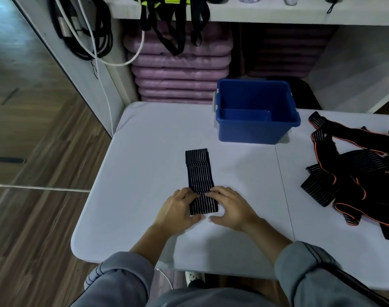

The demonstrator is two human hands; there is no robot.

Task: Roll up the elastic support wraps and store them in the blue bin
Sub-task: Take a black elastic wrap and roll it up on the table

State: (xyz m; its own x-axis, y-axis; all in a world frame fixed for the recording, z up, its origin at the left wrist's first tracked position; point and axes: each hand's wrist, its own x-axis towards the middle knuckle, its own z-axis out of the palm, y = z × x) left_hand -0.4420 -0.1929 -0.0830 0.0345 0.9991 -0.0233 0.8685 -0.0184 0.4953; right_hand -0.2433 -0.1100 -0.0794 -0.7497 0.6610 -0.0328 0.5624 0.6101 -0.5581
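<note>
A black elastic wrap with thin white stripes [199, 173] lies stretched out on the white table [145, 151], running away from me. Its near end is rolled over, and both hands grip that roll: my left hand [178, 207] on its left side, my right hand [230, 207] on its right, fingers on top and thumbs under the near edge. The blue bin [255, 129] stands beyond the wrap to the right and looks empty. A loose pile of black wraps with orange edging [355, 176] lies at the table's right side.
Behind the table, stacked purple mats [180, 69] fill a shelf recess. Black straps [173, 25] hang from the shelf above, and black and white cords [89, 41] hang at the left. Wooden floor lies to the left of the table.
</note>
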